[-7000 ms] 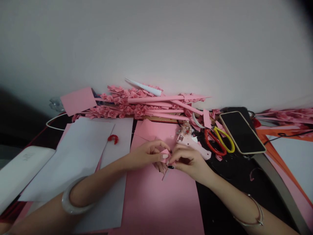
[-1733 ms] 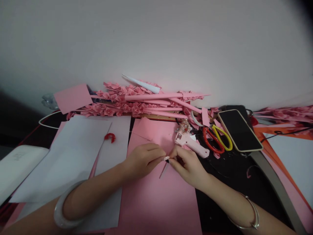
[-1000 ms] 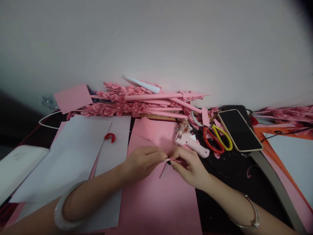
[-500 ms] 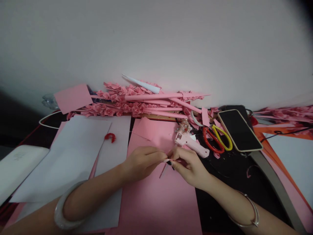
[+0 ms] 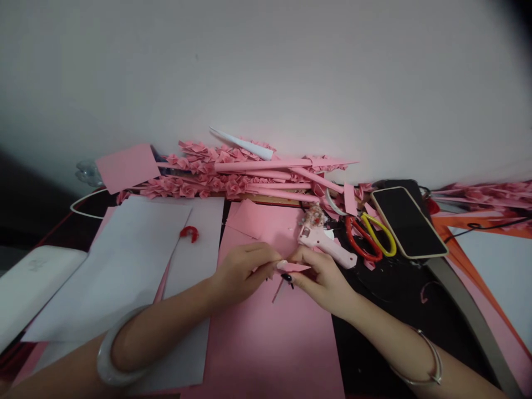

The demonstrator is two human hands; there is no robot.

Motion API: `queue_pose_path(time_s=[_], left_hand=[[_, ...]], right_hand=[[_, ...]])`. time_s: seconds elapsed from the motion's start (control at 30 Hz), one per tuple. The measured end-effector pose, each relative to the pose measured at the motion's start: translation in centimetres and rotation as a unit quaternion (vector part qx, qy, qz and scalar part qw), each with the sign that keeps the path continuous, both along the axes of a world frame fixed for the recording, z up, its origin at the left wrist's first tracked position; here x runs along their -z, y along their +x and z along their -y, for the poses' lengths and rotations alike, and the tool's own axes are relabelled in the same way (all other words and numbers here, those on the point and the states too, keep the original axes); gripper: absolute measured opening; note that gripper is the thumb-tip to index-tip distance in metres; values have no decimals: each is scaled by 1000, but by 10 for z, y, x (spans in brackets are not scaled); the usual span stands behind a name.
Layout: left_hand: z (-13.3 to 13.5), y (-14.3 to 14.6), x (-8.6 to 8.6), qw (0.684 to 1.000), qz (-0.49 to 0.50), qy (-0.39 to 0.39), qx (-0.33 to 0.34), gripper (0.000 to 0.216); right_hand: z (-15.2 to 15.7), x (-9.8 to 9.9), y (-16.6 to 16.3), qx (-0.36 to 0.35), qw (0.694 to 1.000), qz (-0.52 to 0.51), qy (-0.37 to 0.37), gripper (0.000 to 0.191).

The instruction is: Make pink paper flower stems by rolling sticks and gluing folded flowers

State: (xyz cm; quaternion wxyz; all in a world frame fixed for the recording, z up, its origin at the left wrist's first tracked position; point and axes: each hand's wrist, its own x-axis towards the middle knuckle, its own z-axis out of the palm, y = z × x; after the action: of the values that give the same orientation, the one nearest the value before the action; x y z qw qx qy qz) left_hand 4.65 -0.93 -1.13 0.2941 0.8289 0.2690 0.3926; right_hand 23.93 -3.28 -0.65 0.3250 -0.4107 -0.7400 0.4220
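Note:
Between my two hands is a small piece of pink paper (image 5: 296,267), pinched at the fingertips above a large pink sheet (image 5: 274,343). My left hand (image 5: 245,271) is closed on the paper's left end, thumb against fingers. My right hand (image 5: 326,280), with a dark thumbnail, is closed on its right side; part of the paper is hidden by the fingers. A thin stick-like strip (image 5: 277,291) shows just below the fingertips; I cannot tell whether it is held or lies on the sheet. Beyond my right hand lies a pink glue gun (image 5: 328,244).
Scissors with red and yellow handles (image 5: 372,238) and a phone (image 5: 409,221) lie to the right. Pink paper flowers (image 5: 199,183) and rolled paper cones (image 5: 261,164) line the wall. White sheets (image 5: 112,266), a red curved piece (image 5: 189,233) and a white box-like object (image 5: 45,288) are left.
The pink paper has turned between my fingers, and a pointed flap of it now shows to the right. My hands have stayed nearly in place; the view has shifted slightly.

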Motion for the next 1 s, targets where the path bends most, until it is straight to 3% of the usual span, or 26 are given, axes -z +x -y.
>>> queue_pose_path(time_s=[0.33,0.53,0.67,0.87,1.0], left_hand=[[0,2,-4,993,-7,-115,2,18],[1,5,-2,959,-60,-269,71,14],[1,6,1,927,-15,-363,87,8],[-1,7,2,903,56,-426,10,12],[-4,5,1,895,114,-431,-19,8]], right_hand=[[1,4,2,81,996,-43,-13,27],[-1,1,2,66,995,37,70,21],[-1,0,0,23,992,71,104,22],[-2,4,1,110,993,14,45,15],[-1,6,4,143,988,-16,63,22]])
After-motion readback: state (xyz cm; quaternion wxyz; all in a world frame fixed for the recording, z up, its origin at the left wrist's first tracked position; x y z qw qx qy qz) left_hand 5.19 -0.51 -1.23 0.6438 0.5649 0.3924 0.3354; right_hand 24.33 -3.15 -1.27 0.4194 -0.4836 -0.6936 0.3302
